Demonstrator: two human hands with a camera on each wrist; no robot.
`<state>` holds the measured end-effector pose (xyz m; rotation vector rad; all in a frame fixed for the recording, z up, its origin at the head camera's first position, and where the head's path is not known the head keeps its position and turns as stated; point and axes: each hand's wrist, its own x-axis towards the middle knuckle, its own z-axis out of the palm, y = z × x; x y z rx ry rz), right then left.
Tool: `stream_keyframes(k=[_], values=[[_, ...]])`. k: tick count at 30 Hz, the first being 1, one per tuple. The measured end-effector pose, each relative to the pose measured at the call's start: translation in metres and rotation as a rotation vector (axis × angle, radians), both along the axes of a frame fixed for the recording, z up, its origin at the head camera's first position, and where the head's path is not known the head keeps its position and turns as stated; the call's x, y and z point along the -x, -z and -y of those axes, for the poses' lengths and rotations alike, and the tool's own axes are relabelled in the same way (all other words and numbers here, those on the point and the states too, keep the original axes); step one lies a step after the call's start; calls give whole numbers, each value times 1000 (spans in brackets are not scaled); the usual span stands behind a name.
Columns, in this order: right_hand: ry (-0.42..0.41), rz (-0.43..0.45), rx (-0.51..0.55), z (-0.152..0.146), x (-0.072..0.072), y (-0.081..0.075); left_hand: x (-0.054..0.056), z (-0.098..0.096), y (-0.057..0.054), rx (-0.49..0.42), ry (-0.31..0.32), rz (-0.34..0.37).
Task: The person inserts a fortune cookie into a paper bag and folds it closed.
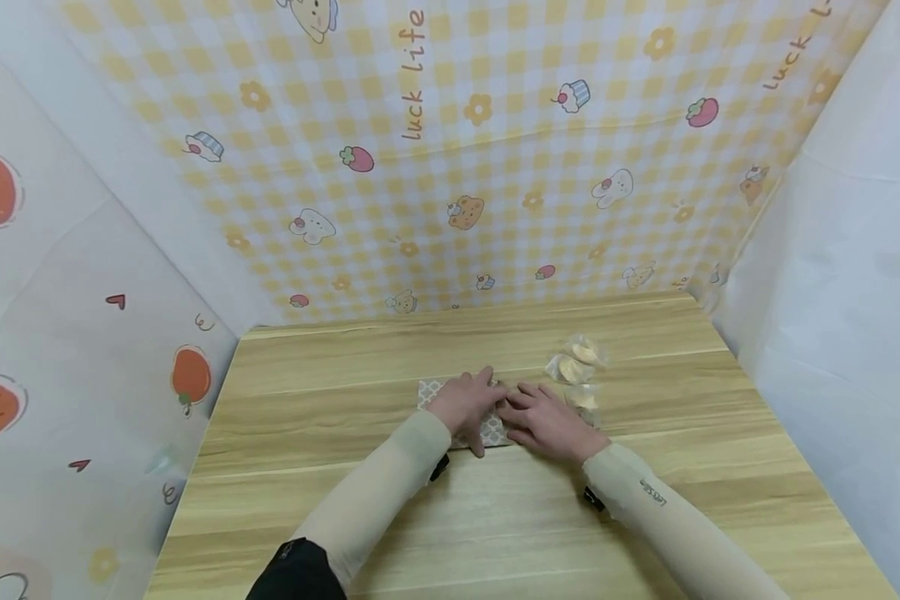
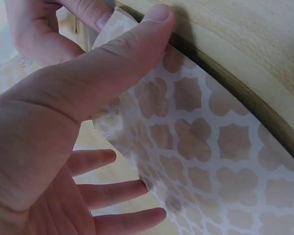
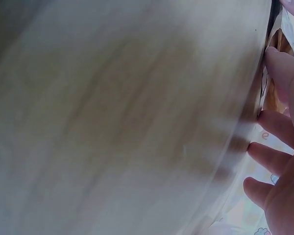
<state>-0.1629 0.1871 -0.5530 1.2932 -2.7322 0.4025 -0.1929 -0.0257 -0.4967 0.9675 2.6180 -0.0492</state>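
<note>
A flat beige paper bag (image 1: 431,392) with a white lattice pattern lies on the wooden table, its printed face filling much of the left wrist view. My left hand (image 1: 467,406) spreads over its right half, thumb straight across the printed paper (image 2: 201,137) near one edge. Three straight fingers of that hand stand apart below the thumb. At the bag's right end, my right hand (image 1: 547,423) pinches the edge between thumb and index finger. In the right wrist view, a brown gap (image 3: 280,41) shows at that end, beside the right thumb; its other fingers are spread.
Several small clear packets (image 1: 572,368) with pale contents lie just beyond my right hand, the nearest partly behind it. The wooden table (image 1: 307,375) meets a yellow checked cloth (image 1: 420,192) at the back, with white cloth on both sides.
</note>
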Motion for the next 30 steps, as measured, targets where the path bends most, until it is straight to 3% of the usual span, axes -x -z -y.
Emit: stream_keyframes(k=[10, 18, 23, 30], values=[[13, -49, -71, 1, 1, 0, 4, 0, -1, -17, -1, 29], [-12, -165, -216, -1, 0, -4, 6, 3, -5, -26, 32, 21], [-11, -213, -244, 0, 2, -3, 6, 6, -6, -72, 46, 14], [21, -198, -281, 3, 1, -6, 6, 8, -7, -79, 55, 22]])
